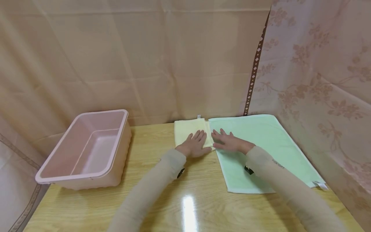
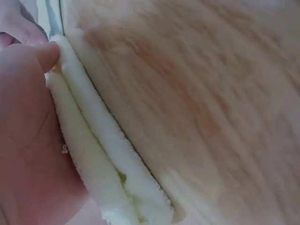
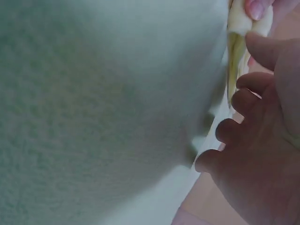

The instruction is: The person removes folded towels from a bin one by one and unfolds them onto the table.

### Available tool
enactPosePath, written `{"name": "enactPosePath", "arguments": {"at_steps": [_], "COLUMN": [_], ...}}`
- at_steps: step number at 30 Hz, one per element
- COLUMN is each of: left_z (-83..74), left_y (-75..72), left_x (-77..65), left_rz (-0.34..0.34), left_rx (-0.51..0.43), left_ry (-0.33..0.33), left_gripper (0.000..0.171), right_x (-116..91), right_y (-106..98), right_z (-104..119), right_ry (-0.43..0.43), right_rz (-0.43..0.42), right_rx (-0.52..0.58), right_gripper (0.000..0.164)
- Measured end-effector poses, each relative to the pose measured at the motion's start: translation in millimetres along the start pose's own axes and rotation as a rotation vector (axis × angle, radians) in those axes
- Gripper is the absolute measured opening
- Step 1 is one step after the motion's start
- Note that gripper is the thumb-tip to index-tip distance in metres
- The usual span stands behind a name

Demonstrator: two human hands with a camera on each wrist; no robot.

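A yellow towel (image 1: pixel 182 128), folded into a small stack, lies at the back of the table. My left hand (image 1: pixel 195 145) rests on it, palm down and fingers extended. The left wrist view shows the thick folded edge (image 2: pixel 98 136) beside that hand's palm and thumb. Just right of the stack is my right hand (image 1: pixel 232 142), its fingers spread and fingertips by the yellow towel's right edge. Beneath this hand a light green towel (image 1: pixel 269 138) is spread out flat, bordering the yellow one. The right wrist view shows the right fingers (image 3: pixel 253 101) slightly bent, gripping nothing.
A pink plastic basin (image 1: pixel 118 154) stands at the table's left side, with nothing visible inside. Beige curtain (image 1: pixel 150 64) hangs behind the wooden table (image 1: pixel 162 206), and a flowered cloth (image 1: pixel 327 80) hangs along the right side.
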State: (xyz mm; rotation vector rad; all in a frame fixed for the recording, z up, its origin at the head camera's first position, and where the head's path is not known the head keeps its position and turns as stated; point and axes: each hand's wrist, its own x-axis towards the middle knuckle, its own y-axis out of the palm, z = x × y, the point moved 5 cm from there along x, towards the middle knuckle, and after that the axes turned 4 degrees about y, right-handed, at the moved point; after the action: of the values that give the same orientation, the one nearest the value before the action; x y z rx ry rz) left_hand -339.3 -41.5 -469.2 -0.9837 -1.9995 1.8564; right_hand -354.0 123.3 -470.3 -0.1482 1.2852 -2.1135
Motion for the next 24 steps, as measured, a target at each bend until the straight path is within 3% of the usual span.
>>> {"name": "enactPosePath", "arguments": {"at_steps": [8,14,24], "left_z": [9.9,10.4,10.1], "left_y": [21.6,21.2,24.4], "left_x": [14.7,14.8,19.1], "left_rz": [0.067,0.068,0.071], "left_rx": [0.004,0.002,-0.005], "left_ry": [-0.051,-0.063,-0.064], "left_gripper": [0.079,0.081,0.081], "right_x": [-2,0,-2], "right_y": [5,6,8], "right_z": [4,7,7], "right_ry": [0.074,0.119,0.148], "right_rz": [0.118,0.161,0.15], "right_rx": [-0.106,-0.159,-0.185], "right_gripper": [0.069,0.07,0.068]}}
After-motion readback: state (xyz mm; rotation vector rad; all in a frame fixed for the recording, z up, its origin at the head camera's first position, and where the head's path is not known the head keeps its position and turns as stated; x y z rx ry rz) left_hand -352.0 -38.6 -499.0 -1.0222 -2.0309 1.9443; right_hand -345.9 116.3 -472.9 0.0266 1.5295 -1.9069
